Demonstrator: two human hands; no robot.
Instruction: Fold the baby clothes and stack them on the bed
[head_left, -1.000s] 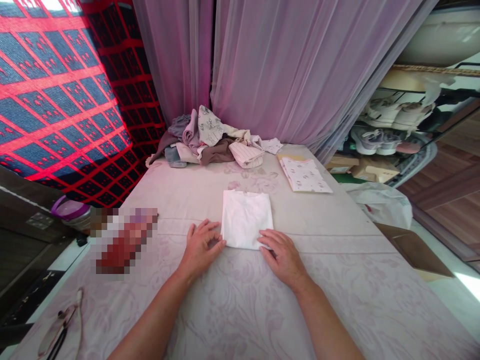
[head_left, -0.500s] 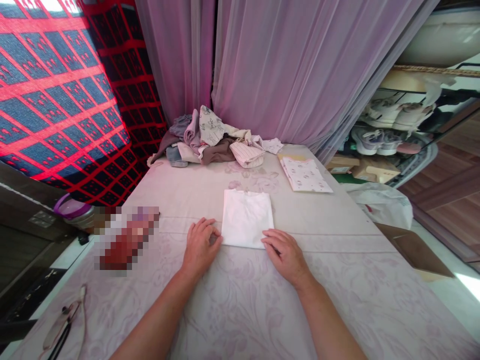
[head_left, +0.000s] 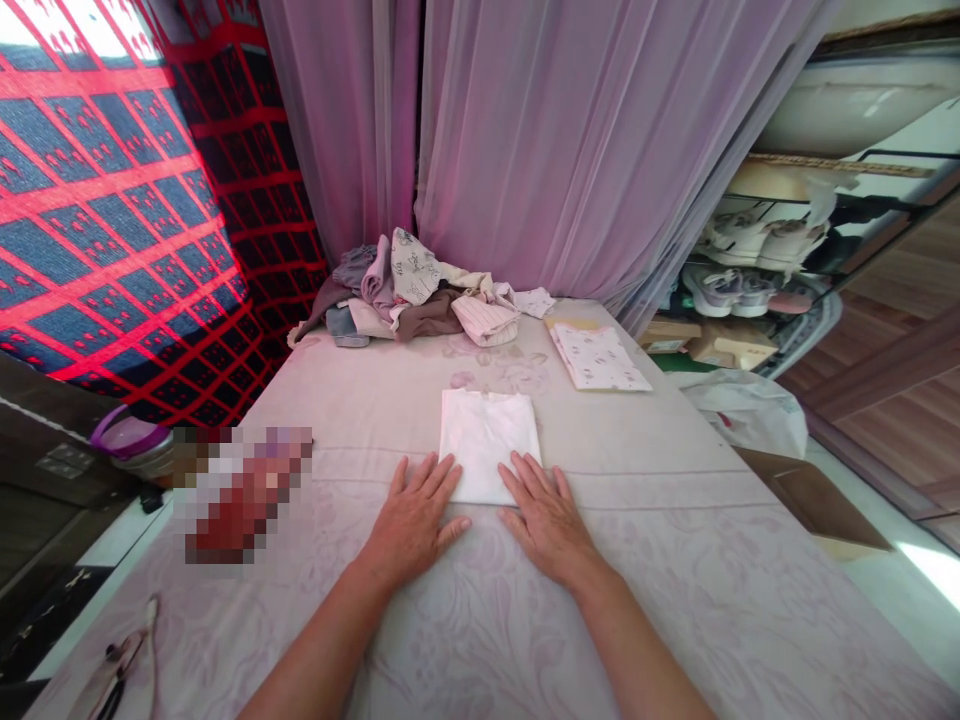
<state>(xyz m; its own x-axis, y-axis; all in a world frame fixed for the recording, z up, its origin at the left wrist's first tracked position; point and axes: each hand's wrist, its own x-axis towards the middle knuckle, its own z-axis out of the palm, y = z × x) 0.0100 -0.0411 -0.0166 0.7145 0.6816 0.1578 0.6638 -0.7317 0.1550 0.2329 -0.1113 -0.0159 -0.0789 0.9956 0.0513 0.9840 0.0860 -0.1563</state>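
Observation:
A white garment [head_left: 489, 435], folded into a neat rectangle, lies flat on the pale flowered cloth [head_left: 450, 620] in front of me. My left hand [head_left: 412, 515] is spread flat, palm down, its fingertips over the garment's near left corner. At the near right corner my right hand [head_left: 547, 515] lies open too, with its fingers stretched across the fabric's edge. Neither hand grips anything. The two thumbs point toward each other just below the garment's near edge.
Beyond the garment sits a heap of clothes [head_left: 412, 295]. A folded patterned garment [head_left: 600, 358] lies at the far right. To the left are a pixelated red item [head_left: 247, 500] and a pale cable [head_left: 152, 650]. Purple curtains [head_left: 570, 150] hang behind; shoes [head_left: 727, 290] stand on a rack at right.
Both hands have gone from curled fingers at the garment's near corners to spread, flat fingers over its near edge, slightly closer together. The view has shifted a little.

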